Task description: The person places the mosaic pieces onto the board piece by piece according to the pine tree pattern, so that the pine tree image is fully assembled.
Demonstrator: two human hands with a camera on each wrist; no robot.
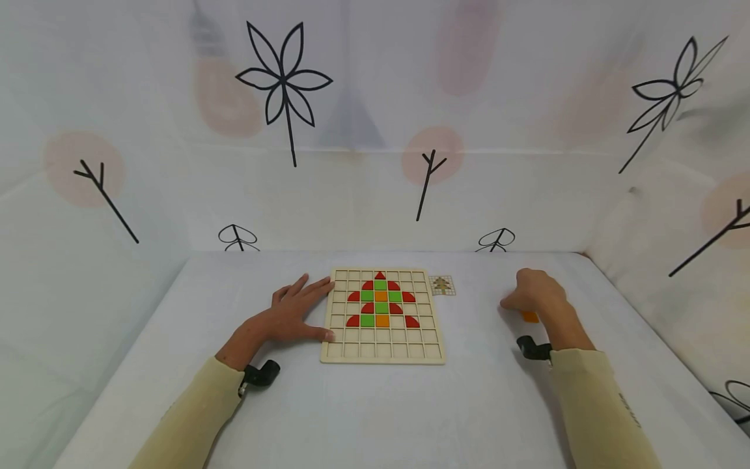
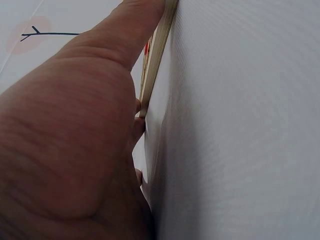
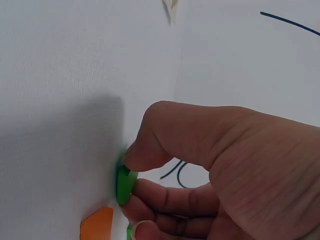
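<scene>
My left hand [image 1: 295,312] lies spread at the left edge of a pale wooden grid board [image 1: 383,353], thumb and fingertips touching its rim. Up close in the left wrist view, the thumb meets the edge of the board [image 2: 159,55]. Red, green and orange tiles [image 1: 381,296] form a tree shape in the grid. On the right of the table, my right hand [image 1: 539,293] pinches a green tile [image 3: 126,185] between thumb and fingers, close to the cloth. An orange tile [image 1: 530,316] lies just below that hand. Part of another green piece [image 3: 129,232] shows by the fingertips.
A small card [image 1: 442,285] with a printed tree on a grid lies at the board's upper right. White cloth [image 1: 375,417] covers the table, and patterned fabric walls [image 1: 351,195] stand at the back and both sides.
</scene>
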